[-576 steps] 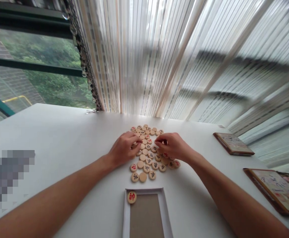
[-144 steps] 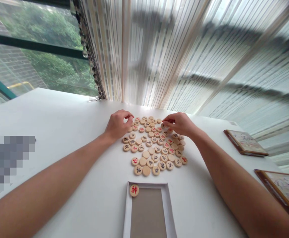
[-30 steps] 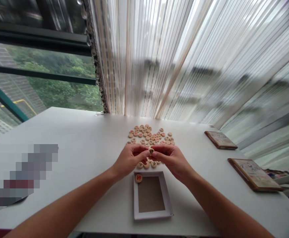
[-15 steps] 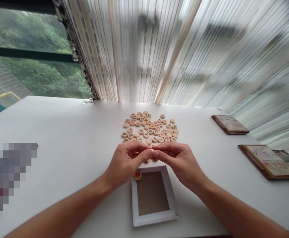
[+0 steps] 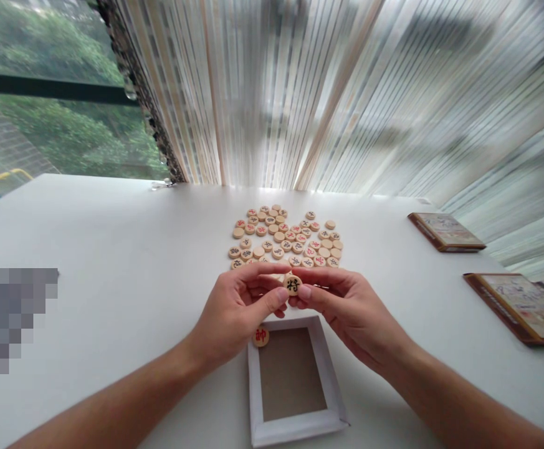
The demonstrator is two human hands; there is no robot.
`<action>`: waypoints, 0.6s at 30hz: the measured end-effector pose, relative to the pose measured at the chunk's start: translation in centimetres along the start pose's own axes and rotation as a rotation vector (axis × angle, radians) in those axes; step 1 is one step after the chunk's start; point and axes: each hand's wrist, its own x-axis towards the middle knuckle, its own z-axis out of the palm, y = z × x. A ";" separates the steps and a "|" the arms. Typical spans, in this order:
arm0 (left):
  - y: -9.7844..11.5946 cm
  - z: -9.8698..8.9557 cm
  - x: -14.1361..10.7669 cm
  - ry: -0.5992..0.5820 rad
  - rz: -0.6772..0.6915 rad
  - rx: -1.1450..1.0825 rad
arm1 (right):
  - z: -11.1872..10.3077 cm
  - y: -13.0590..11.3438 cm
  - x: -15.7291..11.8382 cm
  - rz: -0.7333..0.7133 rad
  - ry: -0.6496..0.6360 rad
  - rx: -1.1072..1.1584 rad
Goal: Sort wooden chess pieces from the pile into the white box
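Left hand (image 5: pixel 246 302) and right hand (image 5: pixel 341 305): both closed in a pinch on one black-marked disc (image 5: pixel 293 285), thumbs at its near face. Disc is held between the hands, face toward the camera, above the near part of the loose pieces (image 5: pixel 278 237) and just beyond the box (image 5: pixel 297 430).

Loose pieces: round, wooden, lying in a spread on the white table (image 5: pixel 113 249); some show red characters, some black, some plain faces. Nearest ones partly hidden by the hands.

Box: white rim, brown floor, on the table between the forearms. Red-marked disc (image 5: pixel 261 337) at its far left corner.

Two flat cases (image 5: pixel 447 232) (image 5: pixel 526 307) lie on the table at right, apart from the pieces. Striped curtain (image 5: pixel 262 93) beyond the table.
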 end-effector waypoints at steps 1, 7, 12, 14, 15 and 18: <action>0.0 0.0 0.0 -0.001 0.001 -0.001 | 0.0 0.0 0.0 0.001 -0.003 -0.002; -0.1 -0.1 0.1 -0.018 -0.011 -0.013 | 0.0 0.1 -0.1 -0.004 -0.012 -0.020; -0.3 -0.1 0.0 -0.009 -0.027 0.017 | 0.0 0.3 0.1 -0.010 -0.012 -0.027; -0.4 0.0 -0.2 0.003 -0.031 0.064 | 0.0 0.3 0.2 -0.006 0.000 -0.029; -0.4 0.0 -0.2 0.007 -0.032 0.089 | 0.1 0.3 0.1 -0.003 0.007 -0.030; -0.4 0.1 -0.5 -0.006 0.003 0.150 | 0.2 0.3 0.1 0.012 0.021 -0.024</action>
